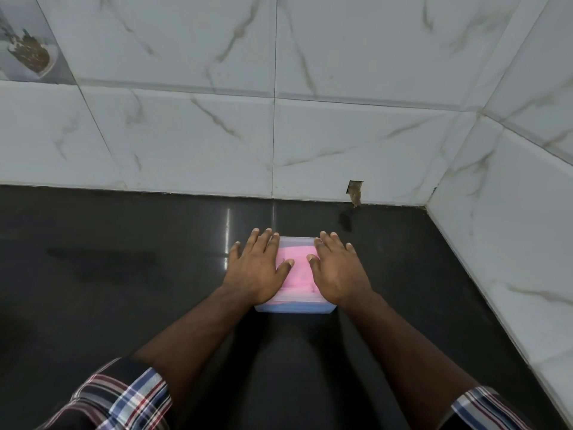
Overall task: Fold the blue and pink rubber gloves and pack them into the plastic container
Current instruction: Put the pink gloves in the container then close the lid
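A clear plastic container (294,308) stands on the dark countertop in the middle of the head view. Pink glove material (298,268) shows through its top, and blue glove material (294,305) shows through its near wall underneath. A clear lid seems to cover the top. My left hand (259,268) lies flat on the left half of the top, fingers spread. On the right half my right hand (336,268) lies flat the same way. Neither hand grips anything.
The glossy black countertop (124,274) runs to a white marble-tiled wall (279,135) behind and a tiled side wall (511,228) on the right. A small chipped hole (355,192) sits at the back wall's base. Plaid sleeves frame the bottom corners.
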Available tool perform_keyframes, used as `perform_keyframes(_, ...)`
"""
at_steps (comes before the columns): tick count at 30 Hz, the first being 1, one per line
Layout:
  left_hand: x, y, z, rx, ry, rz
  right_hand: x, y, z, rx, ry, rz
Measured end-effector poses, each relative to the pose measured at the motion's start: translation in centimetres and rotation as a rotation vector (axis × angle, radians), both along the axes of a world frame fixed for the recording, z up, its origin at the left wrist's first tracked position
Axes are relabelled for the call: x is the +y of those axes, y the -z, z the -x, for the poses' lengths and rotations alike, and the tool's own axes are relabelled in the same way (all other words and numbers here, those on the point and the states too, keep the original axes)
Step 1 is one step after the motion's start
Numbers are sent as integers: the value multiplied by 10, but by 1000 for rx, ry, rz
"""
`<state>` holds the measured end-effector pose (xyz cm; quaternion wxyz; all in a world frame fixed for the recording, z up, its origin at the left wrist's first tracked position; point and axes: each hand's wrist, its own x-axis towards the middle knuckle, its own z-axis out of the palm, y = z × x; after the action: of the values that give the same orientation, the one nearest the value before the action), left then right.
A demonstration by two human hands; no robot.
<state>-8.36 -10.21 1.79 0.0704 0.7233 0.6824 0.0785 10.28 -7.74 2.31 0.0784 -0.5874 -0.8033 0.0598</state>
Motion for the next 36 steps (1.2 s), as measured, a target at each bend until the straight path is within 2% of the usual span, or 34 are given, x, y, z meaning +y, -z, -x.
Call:
perform_keyframes(8, -54, -2, -16, 45, 147, -191, -55, 6, -6, 41, -114, -198)
perform_keyframes(15, -78, 26, -21, 109, 124, -252, -78, 32, -12, -18, -89, -249)
perform_keyframes(20, -66, 28, -19, 133, 135, -269, -66, 35, -9, -18, -98, -284)
perform_keyframes(29, -5, 25, -3, 177, 142, -232, -4, 29, 12, 6, -63, -215)
perform_keyframes(36, 52, 22, 10, 82, 140, -220, 50, 17, 26, 6, -88, -126)
